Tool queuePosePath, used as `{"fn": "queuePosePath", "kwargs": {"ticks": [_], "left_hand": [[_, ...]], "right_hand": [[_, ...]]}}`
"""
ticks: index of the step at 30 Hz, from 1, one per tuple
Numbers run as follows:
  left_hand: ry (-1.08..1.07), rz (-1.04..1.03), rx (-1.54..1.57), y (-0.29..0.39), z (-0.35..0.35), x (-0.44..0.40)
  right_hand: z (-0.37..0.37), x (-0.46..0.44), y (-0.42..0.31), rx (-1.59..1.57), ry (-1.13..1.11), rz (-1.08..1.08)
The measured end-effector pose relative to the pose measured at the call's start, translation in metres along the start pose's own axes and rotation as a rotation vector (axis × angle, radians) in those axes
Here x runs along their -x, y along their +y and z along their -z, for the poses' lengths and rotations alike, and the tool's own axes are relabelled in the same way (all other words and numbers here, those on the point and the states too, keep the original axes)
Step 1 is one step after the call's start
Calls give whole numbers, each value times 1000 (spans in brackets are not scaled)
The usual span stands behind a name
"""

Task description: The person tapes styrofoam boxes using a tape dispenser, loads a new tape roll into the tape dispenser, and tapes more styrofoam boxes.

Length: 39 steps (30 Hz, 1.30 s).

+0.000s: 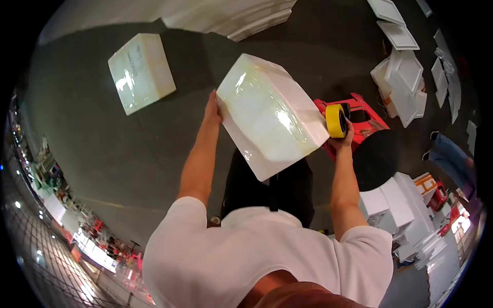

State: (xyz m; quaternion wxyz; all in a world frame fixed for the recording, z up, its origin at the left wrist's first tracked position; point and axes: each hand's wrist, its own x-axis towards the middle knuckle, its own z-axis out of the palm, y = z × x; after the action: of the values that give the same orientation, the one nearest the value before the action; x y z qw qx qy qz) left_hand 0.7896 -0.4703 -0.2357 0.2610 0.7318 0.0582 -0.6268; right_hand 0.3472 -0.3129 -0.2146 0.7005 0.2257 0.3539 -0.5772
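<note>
A white foam box (pixel 262 110) with glossy clear tape over its faces is held up, tilted, in front of my body. My left hand (pixel 212 109) grips its left edge, the fingers partly hidden by the box. At its right corner, my right hand (pixel 344 137) is closed around a yellow roll of tape (pixel 335 121). That roll sits right against the box in this view; whether my right fingers also touch the box I cannot tell.
Another taped foam box (pixel 141 72) rests on the dark floor to the left. A red plastic stool (pixel 367 115) is behind the tape roll. Foam lids (pixel 403 77) lie at the upper right, white boxes (pixel 393 205) at the lower right. A person's legs (pixel 452 159) show at the far right.
</note>
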Motion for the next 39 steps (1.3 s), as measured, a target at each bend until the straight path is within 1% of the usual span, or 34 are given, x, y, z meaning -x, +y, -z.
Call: {"fn": "queuePosePath", "kwargs": {"ticks": [1,2,3,4,6,8,10,11,12,13,14,15,16,18,19,20,21,22,23,24,25,26,28,29,30,31,32,33,34,35,36,37,38,39], "left_hand": [[6,-5,4,-16,7,12],[0,-17,-34,0,-15,-15],[-1,-9,-52,-2,-25,-30],[21,-8,-79,-1,-23,-41],[48,11,-148,-2,-33,-82],[88,43,-228,-8,-37,-115],[54,14,-181,-4,-53,-121],[24,3,-119,-6,-56,-116],[18,-1,-133,-4,-60,-133],[-20,-14,-158,6,-72,-160],[-39,-8,-148,1,-73,-177],[-58,-18,-169,8,-85,-186],[-68,-74,-267,20,-119,-199],[-63,-112,-343,22,-139,-221],[-38,-218,-548,33,-163,-252],[7,-301,-721,29,-169,-268],[-83,-377,-776,49,-207,-239],[-111,-499,-867,58,-235,-236],[-128,-626,-954,67,-262,-231],[-81,-807,-1076,72,-278,-254],[-170,-868,-1242,82,-297,-254],[-267,-937,-1387,91,-323,-235],[-525,-1244,-1134,72,-343,-236],[-525,-1259,-1116,73,-346,-230],[-477,-1399,-1080,65,-332,-218],[-428,-1541,-1038,56,-309,-203],[-259,-1651,-1037,51,-277,-207],[-53,-1571,-977,41,-245,-186],[145,-1579,-950,35,-208,-197],[277,-1232,-830,22,-183,-187],[353,-966,-773,4,-128,-244],[232,-729,-1009,-14,-84,-278],[172,-601,-1110,-21,-78,-278],[104,-476,-1216,-29,-72,-278]], "right_hand": [[8,13,0,15,25,7],[15,-16,0,-16,23,35],[24,-20,1,17,78,69],[34,-21,3,66,123,94],[68,-48,1,-4,163,87],[85,-63,0,-54,141,85],[98,-83,2,-57,132,102],[103,-80,3,-38,167,70],[109,-84,8,-31,198,47],[111,-87,28,-58,210,53],[108,-88,22,-44,209,-7],[127,-92,45,-97,246,48],[150,-109,65,-174,271,120],[148,-109,75,-197,274,99],[155,-130,105,-252,347,225],[163,-129,102,-284,249,130],[158,-143,125,-379,243,181],[157,-171,147,-481,238,229],[155,-177,154,-489,218,192],[154,-189,163,-504,196,155],[159,-207,185,-461,207,54],[162,-222,194,-399,206,-42],[135,-248,216,-262,453,-67],[130,-248,212,-280,469,-105],[137,-252,211,-219,372,-39],[146,-255,203,-165,375,-36],[148,-257,190,-110,371,-28],[147,-262,170,49,453,167],[145,-266,149,246,571,355],[144,-271,129,439,715,513],[113,-259,93,35,455,429],[83,-258,66,-68,459,471],[81,-264,37,19,348,436],[72,-277,17,69,343,527]]}}
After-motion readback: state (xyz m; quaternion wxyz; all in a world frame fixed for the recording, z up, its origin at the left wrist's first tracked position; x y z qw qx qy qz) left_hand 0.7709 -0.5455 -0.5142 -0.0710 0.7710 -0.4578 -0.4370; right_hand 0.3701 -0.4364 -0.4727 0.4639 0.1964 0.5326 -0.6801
